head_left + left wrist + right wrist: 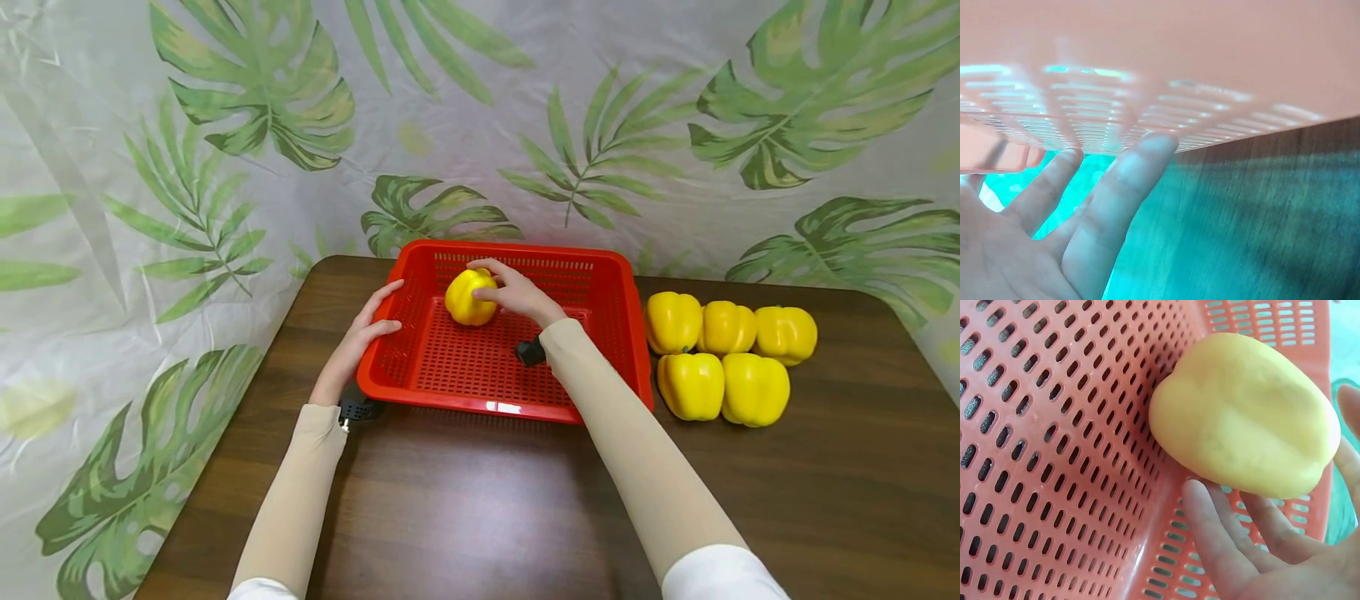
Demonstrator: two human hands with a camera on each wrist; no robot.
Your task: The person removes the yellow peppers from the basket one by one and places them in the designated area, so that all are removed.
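A red plastic basket (pixel 495 406) with slotted walls and floor sits on the brown wooden table. Inside it, toward the back left, is a yellow bell pepper (pixel 467 304). My right hand (pixel 517 293) reaches in over the front rim and holds this pepper, thumb on the near side and fingers on the far side. The right wrist view shows the same pepper (pixel 1241 419) close to the slotted floor; whether it rests there I cannot tell. My left hand (pixel 358 340) lies along the basket's left end, its extended fingers (pixel 1119 194) touching the outer wall.
Right of the basket, several yellow bell peppers (pixel 756 389) stand on the table (pixel 465 500) in two rows, the nearest close to the basket wall. Behind the table hangs a pale cloth (pixel 450 142) printed with green leaves.
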